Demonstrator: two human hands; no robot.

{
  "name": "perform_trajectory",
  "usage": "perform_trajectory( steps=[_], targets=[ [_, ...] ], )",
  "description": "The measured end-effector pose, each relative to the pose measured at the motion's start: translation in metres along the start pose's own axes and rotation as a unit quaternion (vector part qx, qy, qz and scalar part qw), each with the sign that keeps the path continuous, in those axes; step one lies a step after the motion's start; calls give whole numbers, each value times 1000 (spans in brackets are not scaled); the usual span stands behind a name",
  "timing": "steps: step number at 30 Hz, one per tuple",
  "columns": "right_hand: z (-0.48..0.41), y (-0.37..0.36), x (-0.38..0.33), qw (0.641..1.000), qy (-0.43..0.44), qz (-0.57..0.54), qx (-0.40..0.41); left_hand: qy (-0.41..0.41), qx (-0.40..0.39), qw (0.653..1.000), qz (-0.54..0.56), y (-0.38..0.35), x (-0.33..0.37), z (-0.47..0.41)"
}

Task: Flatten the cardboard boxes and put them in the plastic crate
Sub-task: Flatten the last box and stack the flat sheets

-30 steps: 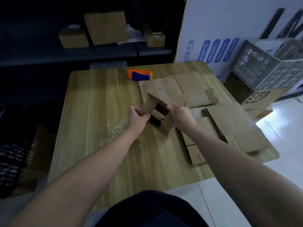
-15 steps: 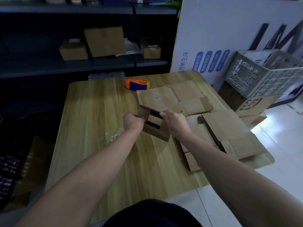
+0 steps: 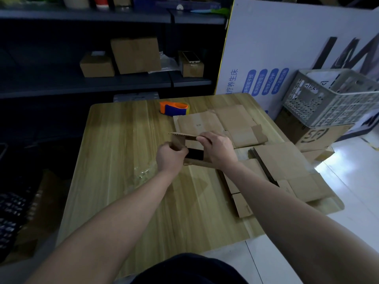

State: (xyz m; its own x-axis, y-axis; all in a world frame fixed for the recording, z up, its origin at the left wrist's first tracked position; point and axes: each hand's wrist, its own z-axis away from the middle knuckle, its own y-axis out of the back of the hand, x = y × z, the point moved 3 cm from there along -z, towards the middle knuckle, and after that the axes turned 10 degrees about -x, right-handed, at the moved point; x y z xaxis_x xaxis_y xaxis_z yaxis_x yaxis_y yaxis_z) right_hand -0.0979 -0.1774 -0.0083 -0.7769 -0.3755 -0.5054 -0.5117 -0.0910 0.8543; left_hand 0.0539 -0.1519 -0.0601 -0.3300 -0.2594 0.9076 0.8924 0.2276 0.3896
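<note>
Matt brown corrugated cardboard on the small box [image 3: 178, 141], fluted edge showing raw along the top flap. Same dull cardboard on the flattened boxes [image 3: 205, 125]. Smooth wood-grain table [image 3: 123, 150] with a soft sheen. Crinkly, shiny clear film [image 3: 143, 173]. Perforated pale plastic crate [image 3: 332, 107]. Glossy orange-and-blue plastic tape dispenser [image 3: 174, 108]. Glossy white floor [image 3: 359, 181].

A light wooden surface [image 3: 123, 152] with rounded corners is viewed from above. An orange and blue tape dispenser [image 3: 174, 108] is set near its far edge. Cardboard is laid along the right side in 2 groups. Flattened brown cardboard sheets [image 3: 231, 121] are spread just beside the dispenser, and flattened brown cardboard pieces [image 3: 287, 167] are stacked close to the near right corner. A crumpled piece of clear plastic film [image 3: 143, 174] is left near the middle.
</note>
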Motion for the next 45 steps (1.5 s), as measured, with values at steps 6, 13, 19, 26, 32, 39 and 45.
perform_trajectory(
  steps=[6, 13, 19, 26, 32, 39, 45],
  targets=[
    [-3, -3, 13, 981, -141, -133, 31, -51, 24, 993, 103, 4, -5, 4],
    [4, -6, 23, 934, -260, -239, 61, -44, 90, 984, 147, 1, 8, 0],
    [9, 5, 22, 934, -271, -228, 43, -18, 49, 982, 183, -13, 9, -3],
    [21, -6, 25, 969, -172, -99, -150, 106, -71, 878, 462, -25, 10, -14],
    [33, -6, 28, 926, -156, -213, -270, 159, -20, 925, 345, -32, -13, -17],
    [37, 2, 79, 936, -281, -180, -114, 161, -54, 953, 249, -41, -39, -23],
    [59, -27, 107, 905, -340, -122, -225, 221, -167, 958, 73, -59, -71, -5]
  ],
)
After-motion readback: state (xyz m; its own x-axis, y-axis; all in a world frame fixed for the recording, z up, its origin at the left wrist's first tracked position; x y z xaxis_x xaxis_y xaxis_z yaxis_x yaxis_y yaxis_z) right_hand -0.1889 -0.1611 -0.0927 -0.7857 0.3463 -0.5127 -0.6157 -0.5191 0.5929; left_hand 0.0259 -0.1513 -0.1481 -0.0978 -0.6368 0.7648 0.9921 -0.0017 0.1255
